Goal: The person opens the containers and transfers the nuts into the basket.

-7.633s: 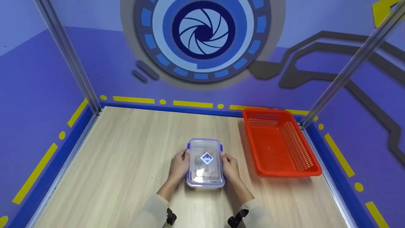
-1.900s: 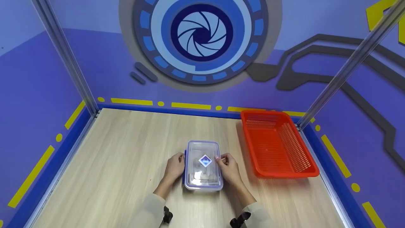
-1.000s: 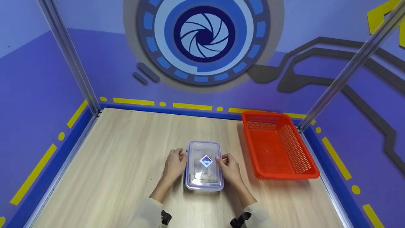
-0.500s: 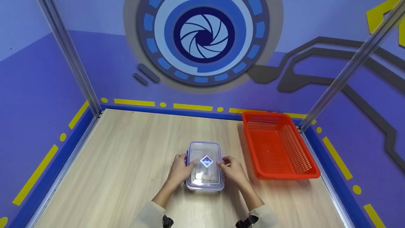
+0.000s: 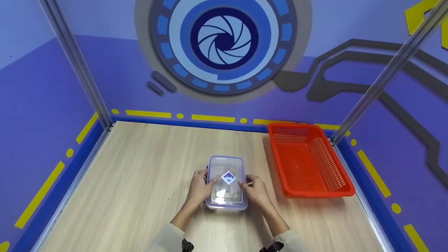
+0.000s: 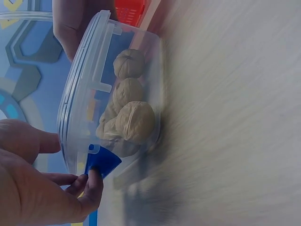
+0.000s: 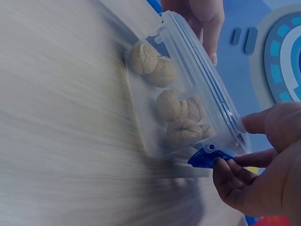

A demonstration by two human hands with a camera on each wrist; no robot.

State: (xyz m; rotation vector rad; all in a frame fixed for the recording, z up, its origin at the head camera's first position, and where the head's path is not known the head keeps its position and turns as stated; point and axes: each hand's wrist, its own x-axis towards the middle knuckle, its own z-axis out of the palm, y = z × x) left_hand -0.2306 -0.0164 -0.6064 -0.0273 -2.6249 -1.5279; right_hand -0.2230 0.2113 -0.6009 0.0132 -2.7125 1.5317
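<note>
A clear plastic food container [image 5: 227,196] with a lidded top and a diamond sticker stands on the table in the head view. Several walnuts [image 6: 136,121] show through its wall in both wrist views. My left hand [image 5: 200,188] holds its left side, thumb on the lid's edge and fingers curled at a blue latch [image 6: 104,161]. On the opposite side, my right hand [image 5: 257,190] has its thumb on the lid rim, its fingers curled against another blue latch [image 7: 207,158]. Both latches stick out from the container's walls. The lid [image 7: 207,70] sits on top.
A red plastic basket [image 5: 288,190] with perforated sides stands to the right, near the back wall. Wooden tabletop [image 5: 140,168] surrounds the container. Blue patterned panels [image 5: 115,70] and metal posts [image 5: 75,63] border the table at the back and sides.
Earlier both hands gripped the container's sides, with blue latches along the lid edges. The right thumb came onto the lid, then the left thumb did too. The container has barely moved.
</note>
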